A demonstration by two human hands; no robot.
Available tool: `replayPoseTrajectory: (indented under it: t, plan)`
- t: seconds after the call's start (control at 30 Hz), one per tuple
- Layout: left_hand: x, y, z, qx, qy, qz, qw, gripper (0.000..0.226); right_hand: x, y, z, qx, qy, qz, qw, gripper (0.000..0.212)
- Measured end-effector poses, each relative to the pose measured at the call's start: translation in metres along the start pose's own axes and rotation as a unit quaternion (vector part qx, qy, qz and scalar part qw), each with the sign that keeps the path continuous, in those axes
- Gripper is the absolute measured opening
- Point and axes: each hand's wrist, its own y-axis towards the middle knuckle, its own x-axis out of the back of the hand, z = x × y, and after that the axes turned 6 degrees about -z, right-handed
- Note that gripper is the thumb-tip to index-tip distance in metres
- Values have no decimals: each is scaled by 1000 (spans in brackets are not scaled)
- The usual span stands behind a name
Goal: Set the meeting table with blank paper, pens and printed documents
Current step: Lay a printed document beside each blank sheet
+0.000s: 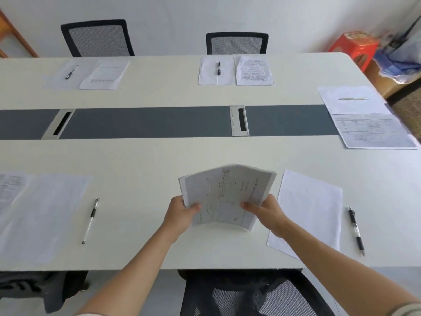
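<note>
Left hand (180,213) and right hand (266,213), hands curled, pinch the bowed printed document (227,190).

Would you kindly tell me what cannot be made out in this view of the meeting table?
Head view:
Text on the document, held in the left hand and right hand: too small, blurred.
The pen at the far right place: blurred to a streak.
The printed sheet at the near left: cut off by the frame edge.

white table (148,156) is bearing a grey centre strip (148,122) | blank sheet (314,206) and pen (356,231) are lying near-right, just apart | second pen (90,221) is lying beside left sheets (45,213) | far papers (235,70) are lying opposite
</note>
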Motion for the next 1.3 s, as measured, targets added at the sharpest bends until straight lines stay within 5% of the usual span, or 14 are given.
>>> replayPoseTrajectory:
  t: [0.17, 0.3, 0.5, 0.6, 0.73, 0.9, 1.3]
  plan:
    - [1, 4, 4, 8, 19, -29, 999, 9, -5, 14, -9, -18, -13, -65, 998, 9]
    - [8, -10, 23, 40, 91, -90, 991, 26, -15, 42, -29, -86, -110, -69, 988, 13]
    - [0, -44, 75, 75, 251, -4, 965, 31, -24, 64, -67, -159, -173, -57, 970, 26]
    - [-11, -50, 92, 38, 350, 40, 935, 38, -9, 62, -67, -109, -261, -76, 956, 35]
    - [-36, -46, 97, -45, 438, 80, 894, 48, 43, 38, -84, -21, -407, -183, 895, 47]
    - [-64, -39, 104, -107, 530, 131, 831, 63, 93, 3, -128, -127, -520, -77, 841, 80]
    - [-60, -15, 106, -142, 546, 129, 815, 64, 86, 1, -132, -9, -576, 17, 817, 79]
